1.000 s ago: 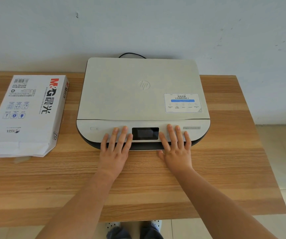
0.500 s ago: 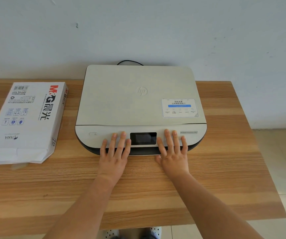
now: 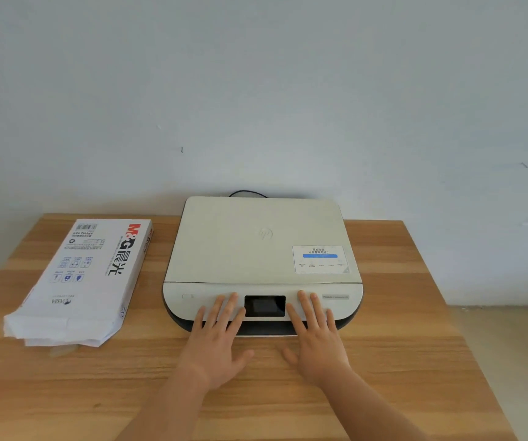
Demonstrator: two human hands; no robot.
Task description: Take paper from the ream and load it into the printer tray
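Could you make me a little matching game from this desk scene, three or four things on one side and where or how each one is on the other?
Things:
1. paper ream
2. left hand
3. black cable
4. blue-and-white sticker

Places or states:
A. peeking out behind the printer, by the wall
B. flat on the lid, near its right front corner
C. lying on the table left of the printer, wrapper open at the near end
D. fingers spread on the front panel, left of the dark screen

Pairs: 1-C, 2-D, 3-A, 4-B
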